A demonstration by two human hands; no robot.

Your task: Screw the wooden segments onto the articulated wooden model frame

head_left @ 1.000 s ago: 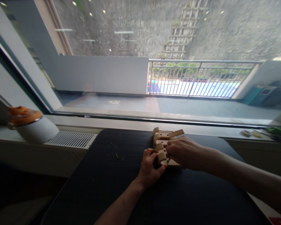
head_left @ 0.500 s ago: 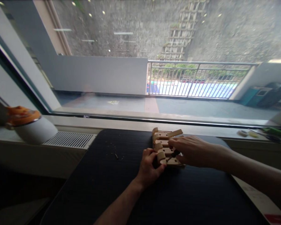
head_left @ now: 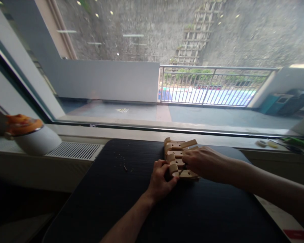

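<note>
A row of light wooden pieces [head_left: 176, 154] with round ends and small holes lies near the far edge of a black table [head_left: 111, 202]. My left hand [head_left: 161, 180] is curled against the near left end of the row, thumb pressed on the nearest piece. My right hand [head_left: 205, 163] comes in from the right and rests on the pieces, fingers bent down onto them. Whether it holds a small tool I cannot make out.
Small dark bits and crumbs [head_left: 124, 165] lie on the table to the left. A white pot with an orange top [head_left: 30, 135] stands on the sill at left, beside a vent grille [head_left: 74, 151]. Small items [head_left: 267, 143] lie on the sill at right. A large window is behind.
My right hand has shifted slightly back and to the left over the wooden pieces. My left hand has stayed in place on the near end.
</note>
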